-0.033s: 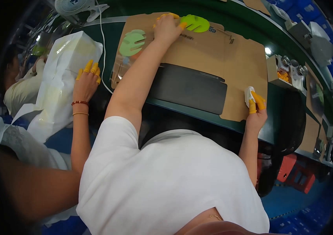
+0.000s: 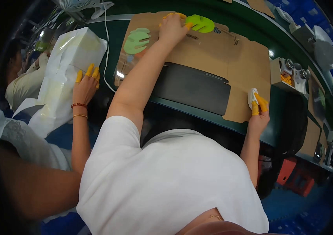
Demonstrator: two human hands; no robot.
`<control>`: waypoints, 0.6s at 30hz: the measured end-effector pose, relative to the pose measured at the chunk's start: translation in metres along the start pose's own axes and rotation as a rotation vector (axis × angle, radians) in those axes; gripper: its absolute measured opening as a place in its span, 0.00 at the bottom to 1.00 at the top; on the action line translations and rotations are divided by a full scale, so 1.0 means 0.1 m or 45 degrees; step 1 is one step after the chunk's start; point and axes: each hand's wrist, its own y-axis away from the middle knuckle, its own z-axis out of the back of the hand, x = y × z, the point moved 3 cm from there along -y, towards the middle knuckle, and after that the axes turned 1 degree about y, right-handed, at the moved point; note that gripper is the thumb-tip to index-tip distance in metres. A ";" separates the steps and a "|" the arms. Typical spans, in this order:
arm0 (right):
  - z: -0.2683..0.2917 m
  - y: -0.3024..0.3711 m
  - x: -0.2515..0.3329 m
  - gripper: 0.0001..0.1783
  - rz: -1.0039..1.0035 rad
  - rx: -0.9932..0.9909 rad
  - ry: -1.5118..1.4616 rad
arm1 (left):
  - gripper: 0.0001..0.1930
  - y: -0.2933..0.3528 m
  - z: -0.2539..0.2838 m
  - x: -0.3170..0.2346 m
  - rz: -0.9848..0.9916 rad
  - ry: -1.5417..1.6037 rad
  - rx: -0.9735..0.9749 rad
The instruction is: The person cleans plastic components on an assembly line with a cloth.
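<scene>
My left hand (image 2: pixel 172 30), in yellow finger cots, reaches to the far edge of a flat brown cardboard sheet (image 2: pixel 248 66). Its fingers are bent over the cardboard, and the thumb stands apart from them beside a bright yellow-green leaf-shaped piece (image 2: pixel 200 24). At the sheet's right side, my right hand (image 2: pixel 259 117) pinches a crumpled white cloth (image 2: pixel 252 98); yellow cots cover its fingertips. A pale green leaf-shaped piece (image 2: pixel 136 40) lies left of my left forearm. Along the near edge rests a dark grey flat panel (image 2: pixel 192 88), its left end partly behind that forearm.
A co-worker's hand (image 2: pixel 85 84) lies on a white wrapped bundle (image 2: pixel 66 58) at the left. A white cable (image 2: pixel 105 51) hangs beside it, below a fan (image 2: pixel 76 4). An open box (image 2: pixel 282 74) with metal-topped containers stands right. Red stools (image 2: pixel 301 182) stand below.
The whole view has shifted slightly, with the table and hands appearing a little farther right. Both hands keep nearly the same places on the cardboard.
</scene>
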 end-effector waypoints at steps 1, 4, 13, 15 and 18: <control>0.01 0.00 -0.01 0.10 -0.019 -0.016 0.033 | 0.19 0.10 0.13 -0.10 -0.020 0.062 0.012; 0.03 -0.02 -0.06 0.10 -0.023 -0.012 0.069 | 0.19 0.44 0.48 -0.27 -0.066 0.094 0.064; 0.02 0.00 -0.04 0.11 -0.086 -0.042 0.090 | 0.28 1.06 1.07 0.49 0.353 -0.257 0.243; 0.01 0.00 -0.04 0.11 -0.081 -0.050 0.055 | 0.30 1.04 1.16 0.63 0.378 -0.366 0.214; 0.01 0.01 -0.05 0.10 -0.066 -0.042 0.004 | 0.38 0.90 1.19 0.74 0.493 -0.570 0.390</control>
